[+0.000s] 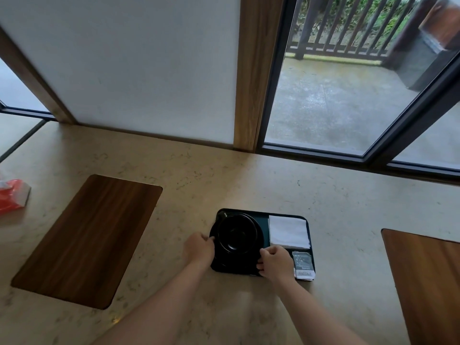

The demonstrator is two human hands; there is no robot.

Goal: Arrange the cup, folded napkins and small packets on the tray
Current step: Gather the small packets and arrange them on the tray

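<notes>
A dark tray (263,217) lies on the stone counter in front of me. On its left half a black cup (236,232) stands on a black saucer (258,242). My left hand (199,247) pinches the saucer's left rim. My right hand (275,262) grips the saucer's near right edge with curled fingers. White folded napkins (288,231) fill the tray's far right corner. Small grey packets (303,266) lie in the near right corner, just right of my right hand.
A brown wooden placemat (89,237) lies on the counter to the left, and another placemat (428,282) at the right edge. A red and clear packet (12,195) sits far left. The wall and a glass door stand behind the counter.
</notes>
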